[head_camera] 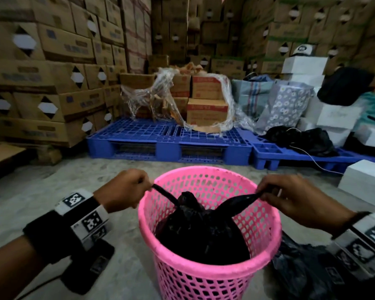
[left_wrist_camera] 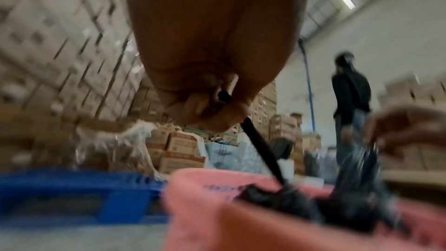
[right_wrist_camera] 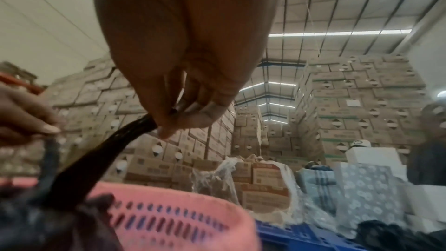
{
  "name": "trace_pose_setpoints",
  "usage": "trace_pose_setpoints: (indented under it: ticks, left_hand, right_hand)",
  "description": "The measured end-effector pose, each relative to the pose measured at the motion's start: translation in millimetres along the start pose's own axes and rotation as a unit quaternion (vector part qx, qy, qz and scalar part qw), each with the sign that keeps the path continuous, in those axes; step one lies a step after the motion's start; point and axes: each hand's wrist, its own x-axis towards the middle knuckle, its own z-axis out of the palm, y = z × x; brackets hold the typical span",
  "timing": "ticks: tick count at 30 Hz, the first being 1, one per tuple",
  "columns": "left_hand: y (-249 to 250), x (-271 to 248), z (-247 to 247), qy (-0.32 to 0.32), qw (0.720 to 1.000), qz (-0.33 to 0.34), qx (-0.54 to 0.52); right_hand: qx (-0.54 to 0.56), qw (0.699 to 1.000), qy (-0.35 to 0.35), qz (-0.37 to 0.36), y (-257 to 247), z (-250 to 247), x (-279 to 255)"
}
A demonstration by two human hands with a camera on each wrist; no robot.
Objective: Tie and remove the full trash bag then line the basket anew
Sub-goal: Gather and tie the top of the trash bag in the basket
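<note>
Left hand pinches one twisted black ear of the trash bag, fingers curled round its tip; strand runs taut, down and inward to the knot. Left wrist view confirms: thin black strand leaves the closed fingers and drops to the bag top. Right hand grips the other ear, wider and flatter, likewise pulled outward; the right wrist view shows thumb and fingers clamped on it.

Between the two grips, lower: bag's gathered neck, bunched at centre. Bag body sits inside the pink basket, below the rim, both ears crossing above the rim line.

Under the right wrist, beside the basket: loose black plastic on the floor. Under the left forearm: dark flat phone. Beyond the hands: blue pallets, shrink-wrapped cartons, stacked cardboard boxes.
</note>
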Motion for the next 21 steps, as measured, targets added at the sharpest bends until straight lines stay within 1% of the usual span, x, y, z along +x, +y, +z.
trace_pose_setpoints:
  ticks: [1,2,3,4,6,8,11,12,14,15,16,18,19,21]
  left_hand:
    - [12.5,0.5,5.0,-0.008,0.993,-0.021,-0.115]
    - [25.3,-0.1,11.0,-0.026,0.979,-0.024,-0.203]
    - [36.7,-1.3,18.7,-0.047,0.967,-0.016,-0.251]
    - [47.9,-3.5,27.2,-0.071,0.959,-0.002,-0.273]
    - [62.3,-8.3,45.7,-0.114,0.951,0.021,-0.288]
    - [68.7,-11.0,59.9,-0.142,0.943,0.026,-0.301]
    - [70.7,-12.4,62.5,-0.132,0.930,0.010,-0.344]
    - [70.0,-12.3,60.1,-0.127,0.930,0.014,-0.343]
    - [66.7,-13.2,56.8,-0.124,0.941,0.051,-0.311]
    - [64.5,-13.5,56.0,-0.127,0.943,0.069,-0.300]
    - [62.6,-13.3,54.8,-0.132,0.942,0.077,-0.300]
    - [57.6,-12.1,51.6,-0.132,0.943,0.079,-0.294]
    - [55.7,-11.0,49.5,-0.127,0.948,0.078,-0.281]
    - [53.4,-10.6,45.1,-0.117,0.962,0.071,-0.238]
  right_hand:
    - [0.045,0.999,0.011,-0.015,-14.2,-1.7,5.2]
    - [0.083,0.996,0.019,-0.032,-28.7,-2.1,11.1]
    - [0.119,0.992,0.023,-0.044,-41.7,-0.2,16.9]
    - [0.154,0.986,0.022,-0.054,-53.2,3.1,22.9]
    - [0.206,0.976,0.026,-0.062,-68.4,11.4,34.9]
    - [0.249,0.966,0.042,-0.054,-73.9,19.1,45.5]
    - [0.291,0.954,0.068,-0.023,-73.3,27.7,52.9]
    - [0.294,0.953,0.071,-0.009,-72.1,29.6,54.0]
    - [0.301,0.951,0.066,0.017,-68.3,34.9,56.3]
    - [0.311,0.949,0.045,0.029,-65.9,37.3,57.6]
    - [0.329,0.944,0.009,0.037,-63.6,39.2,57.9]
    - [0.347,0.934,-0.079,0.026,-61.1,43.8,56.0]
    - [0.313,0.944,-0.106,0.005,-60.6,46.3,54.2]
    - [0.191,0.975,-0.111,-0.027,-60.0,49.9,50.6]
